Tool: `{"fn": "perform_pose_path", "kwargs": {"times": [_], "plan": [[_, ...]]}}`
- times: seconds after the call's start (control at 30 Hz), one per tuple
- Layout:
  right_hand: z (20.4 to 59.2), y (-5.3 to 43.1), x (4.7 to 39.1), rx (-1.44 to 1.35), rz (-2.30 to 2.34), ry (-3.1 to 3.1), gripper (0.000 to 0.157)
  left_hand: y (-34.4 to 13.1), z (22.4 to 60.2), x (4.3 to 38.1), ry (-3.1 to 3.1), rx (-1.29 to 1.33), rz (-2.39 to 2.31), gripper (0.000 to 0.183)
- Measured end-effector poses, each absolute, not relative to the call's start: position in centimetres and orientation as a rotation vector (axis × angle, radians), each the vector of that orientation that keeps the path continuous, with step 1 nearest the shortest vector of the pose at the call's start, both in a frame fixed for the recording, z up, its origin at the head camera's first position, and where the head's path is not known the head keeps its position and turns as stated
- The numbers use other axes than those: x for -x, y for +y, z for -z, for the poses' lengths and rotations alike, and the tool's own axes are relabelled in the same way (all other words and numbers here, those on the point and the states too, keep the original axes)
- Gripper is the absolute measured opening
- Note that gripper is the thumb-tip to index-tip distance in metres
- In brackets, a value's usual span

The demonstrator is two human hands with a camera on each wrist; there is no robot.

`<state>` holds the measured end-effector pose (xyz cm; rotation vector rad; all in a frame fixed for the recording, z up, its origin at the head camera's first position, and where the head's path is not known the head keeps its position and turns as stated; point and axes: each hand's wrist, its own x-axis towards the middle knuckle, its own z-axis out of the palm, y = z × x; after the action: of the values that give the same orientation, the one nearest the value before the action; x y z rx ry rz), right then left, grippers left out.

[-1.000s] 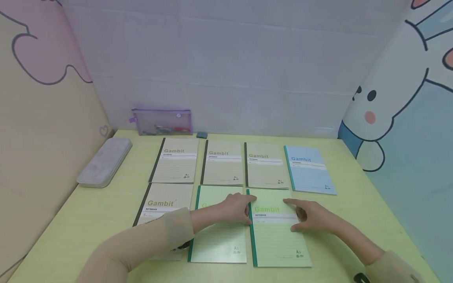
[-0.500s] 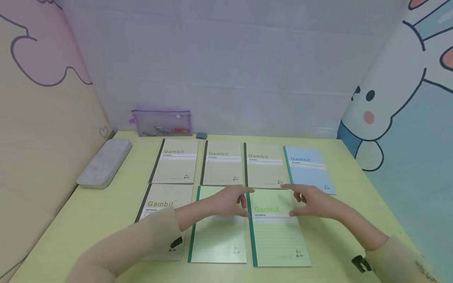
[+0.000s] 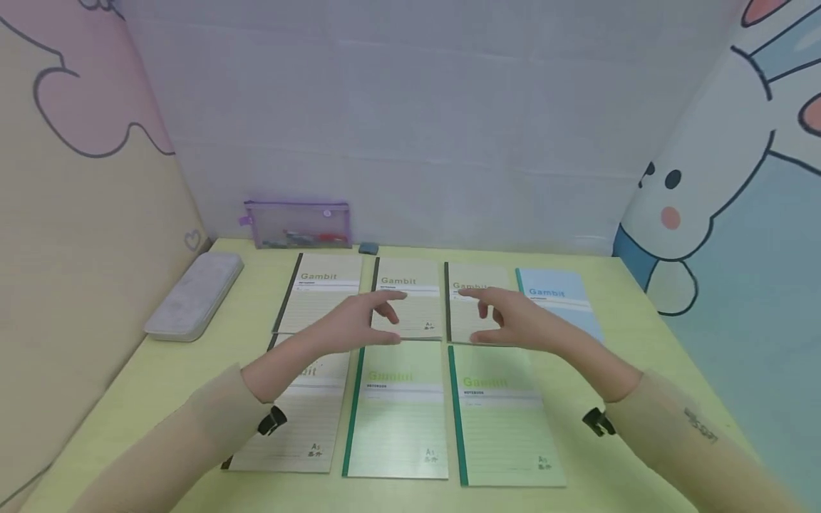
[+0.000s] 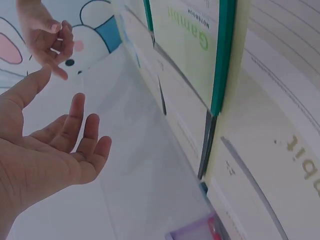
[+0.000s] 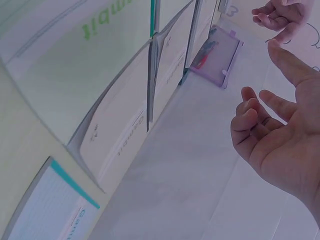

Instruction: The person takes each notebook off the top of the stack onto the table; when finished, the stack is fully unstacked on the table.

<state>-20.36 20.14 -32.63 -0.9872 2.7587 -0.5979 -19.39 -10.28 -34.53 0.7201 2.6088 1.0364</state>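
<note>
Both hands hover above the notebooks with nothing between their fingers. My left hand (image 3: 353, 324) is over the back row, partly covering a beige notebook (image 3: 410, 310) with a dark spine. In front of the third beige notebook (image 3: 458, 313) is my right hand (image 3: 516, 320), its fingers loosely bent. Two green notebooks lie flat in the front row, a middle one (image 3: 400, 427) and a right one (image 3: 509, 442). The left wrist view shows the left hand (image 4: 55, 140) held off the notebooks; the right hand (image 5: 285, 135) likewise is apart from them in the right wrist view.
A blue notebook (image 3: 558, 285) lies at the back right, another beige one (image 3: 327, 274) at the back left, and one (image 3: 301, 427) at the front left under the left forearm. A grey case (image 3: 195, 296), purple zip pouch (image 3: 301, 224) and small dark block (image 3: 368, 248) stand near the edges.
Both hands have lifted from the sides of the right green notebook. They moved away toward the back row, the left hand also leftward. The notebooks look unmoved.
</note>
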Motion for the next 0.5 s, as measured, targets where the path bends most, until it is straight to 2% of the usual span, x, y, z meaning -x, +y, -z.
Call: {"fn": "perform_pose_path", "kwargs": {"times": [0.23,0.5], "plan": [[32.2,16.2,23.0,1.068,0.633,2.767,0.072,-14.8,33.6,20.5,2.716,-0.640,-1.135,0.073],[33.4,11.1,25.1,1.057,0.799,2.745,0.075,-19.6,35.1,22.1,2.874,-0.494,-1.061,0.074]]}}
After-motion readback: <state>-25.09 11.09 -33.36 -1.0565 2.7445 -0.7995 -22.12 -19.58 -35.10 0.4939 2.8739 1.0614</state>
